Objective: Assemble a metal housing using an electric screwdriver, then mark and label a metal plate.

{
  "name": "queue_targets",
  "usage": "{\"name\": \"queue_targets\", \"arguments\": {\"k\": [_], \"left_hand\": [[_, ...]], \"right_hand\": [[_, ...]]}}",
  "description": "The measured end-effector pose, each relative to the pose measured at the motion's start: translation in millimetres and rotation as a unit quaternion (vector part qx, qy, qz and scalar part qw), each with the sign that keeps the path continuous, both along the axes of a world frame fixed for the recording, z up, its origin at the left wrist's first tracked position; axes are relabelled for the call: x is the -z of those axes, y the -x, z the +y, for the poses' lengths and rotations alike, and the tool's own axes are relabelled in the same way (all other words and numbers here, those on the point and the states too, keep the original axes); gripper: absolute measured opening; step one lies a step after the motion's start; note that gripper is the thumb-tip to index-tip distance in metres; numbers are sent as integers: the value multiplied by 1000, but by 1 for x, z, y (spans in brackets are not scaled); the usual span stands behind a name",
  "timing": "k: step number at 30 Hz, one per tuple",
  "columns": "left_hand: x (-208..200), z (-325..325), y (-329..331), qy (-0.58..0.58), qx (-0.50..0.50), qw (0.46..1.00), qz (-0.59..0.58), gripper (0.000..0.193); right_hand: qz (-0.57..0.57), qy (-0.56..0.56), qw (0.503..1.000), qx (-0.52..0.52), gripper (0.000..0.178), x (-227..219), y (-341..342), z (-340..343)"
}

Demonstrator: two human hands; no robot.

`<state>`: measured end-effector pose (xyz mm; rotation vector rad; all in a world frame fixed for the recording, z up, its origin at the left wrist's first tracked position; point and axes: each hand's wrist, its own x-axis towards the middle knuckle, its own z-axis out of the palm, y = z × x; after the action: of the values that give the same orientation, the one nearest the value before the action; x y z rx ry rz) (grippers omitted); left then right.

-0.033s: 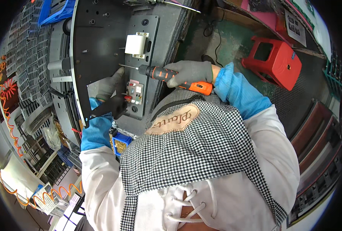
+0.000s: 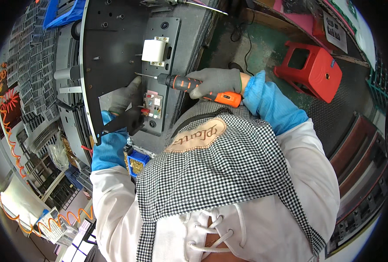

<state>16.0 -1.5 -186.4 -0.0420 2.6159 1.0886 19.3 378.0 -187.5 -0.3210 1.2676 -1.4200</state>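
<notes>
Red plastic stool (image 2: 317,72), scuffed green floor (image 2: 266,43), dark textured mat (image 2: 323,114)

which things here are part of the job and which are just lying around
Seemingly part of the job:
orange-and-black power screwdriver in the right hand
black metal panel near the left hand
grey plate with white component

Seemingly just around:
red plastic stool
clear plastic bag

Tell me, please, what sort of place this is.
Probably an assembly workshop, judging by the orange screwdriver, the stacked grey parts at left, and the blue bin of small brass-coloured pieces.
</notes>
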Motion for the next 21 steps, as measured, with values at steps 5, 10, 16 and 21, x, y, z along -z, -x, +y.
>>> {"name": "queue_targets", "arguments": {"k": [5,10,16,21], "left_hand": [[-3,2,-3,-24,-19,999,-44,35],[-3,3,0,15,35,999,-11,35],[20,-16,-2,13,5,997,-80,28],[38,-37,-3,-31,37,996,-75,28]], "right_hand": [[-5,-2,999,-40,43,2,29,8],[-39,-13,998,-50,42,-5,44,6],[16,-31,996,-79,42,-9,47,-1],[-8,-20,996,-86,51,-8,51,-6]]}}
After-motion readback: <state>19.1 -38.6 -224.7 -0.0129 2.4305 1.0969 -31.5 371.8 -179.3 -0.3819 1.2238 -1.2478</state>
